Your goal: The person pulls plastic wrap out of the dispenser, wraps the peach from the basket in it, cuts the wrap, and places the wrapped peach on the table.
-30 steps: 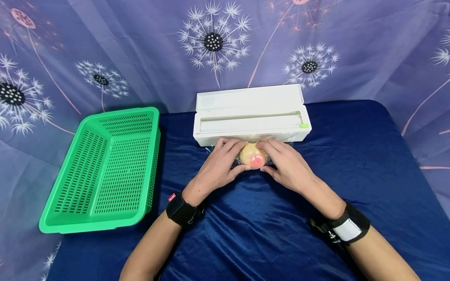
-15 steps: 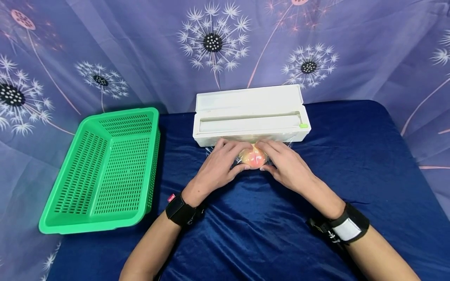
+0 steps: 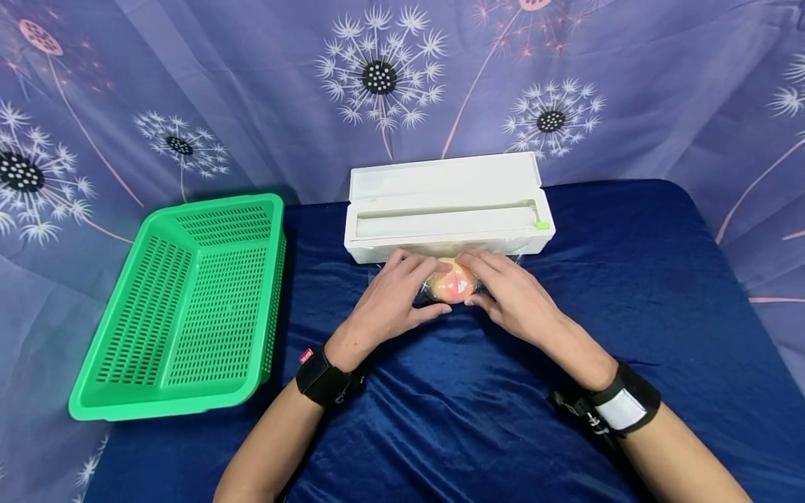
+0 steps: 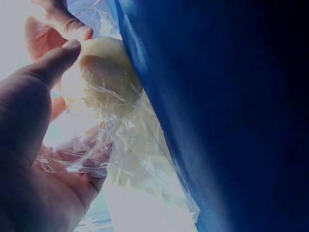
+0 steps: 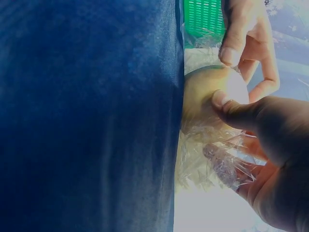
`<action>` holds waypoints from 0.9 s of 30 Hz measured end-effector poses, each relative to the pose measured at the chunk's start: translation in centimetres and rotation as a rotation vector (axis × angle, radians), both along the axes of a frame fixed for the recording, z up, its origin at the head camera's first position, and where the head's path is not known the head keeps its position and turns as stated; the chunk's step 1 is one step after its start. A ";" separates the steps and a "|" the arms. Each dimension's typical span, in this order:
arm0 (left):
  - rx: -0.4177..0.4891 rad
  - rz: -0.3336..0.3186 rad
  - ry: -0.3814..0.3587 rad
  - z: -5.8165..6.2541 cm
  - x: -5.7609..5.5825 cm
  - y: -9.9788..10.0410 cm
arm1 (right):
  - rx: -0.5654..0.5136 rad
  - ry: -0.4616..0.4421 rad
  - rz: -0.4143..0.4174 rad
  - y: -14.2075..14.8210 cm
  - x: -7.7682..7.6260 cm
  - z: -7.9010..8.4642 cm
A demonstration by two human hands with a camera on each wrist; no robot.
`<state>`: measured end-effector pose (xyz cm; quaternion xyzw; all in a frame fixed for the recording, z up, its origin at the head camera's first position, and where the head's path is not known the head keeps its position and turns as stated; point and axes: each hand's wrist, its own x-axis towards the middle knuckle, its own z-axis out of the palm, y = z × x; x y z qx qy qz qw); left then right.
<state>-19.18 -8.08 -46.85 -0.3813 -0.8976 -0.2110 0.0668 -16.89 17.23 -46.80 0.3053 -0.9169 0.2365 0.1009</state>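
Note:
A yellow peach (image 3: pixel 454 285) with a pink blush sits between my hands, with clear cling film (image 4: pixel 137 140) over and around it. My left hand (image 3: pixel 393 297) holds its left side, the fingers bent over the top and the thumb near the lower edge. In the left wrist view, crumpled film lies in among the left fingers. My right hand (image 3: pixel 512 297) grips the other side; the right wrist view has its thumb (image 5: pixel 223 100) pressed on the fruit and film bunched at the fingers. Right behind stands an open white cling film box (image 3: pixel 446 246), a roll (image 3: pixel 443 222) inside.
A green plastic basket (image 3: pixel 272 314) stands at the left. Dark blue cloth (image 3: pixel 478 433) covers the table, and a purple dandelion-print curtain (image 3: pixel 264 77) hangs behind. The box's lid (image 3: pixel 443 175) is raised, and a light-green slider (image 3: pixel 542 226) sits at its right end.
The left thumb has moved slightly down and away from the peach's lower edge. The fingertips have shifted over its top, and a crease in it now shows. The right hand has barely moved.

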 end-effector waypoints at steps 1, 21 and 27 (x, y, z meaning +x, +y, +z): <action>-0.001 0.001 0.001 0.0 0.0 0.0 | -0.002 -0.004 0.002 0.0 0.0 0.0; -0.006 -0.017 0.098 0.2 0.1 0.2 | -0.011 -0.037 0.025 0.2 -0.1 0.1; -0.061 -0.010 0.181 0.5 0.4 0.5 | -0.038 -0.051 0.028 0.3 -0.2 0.1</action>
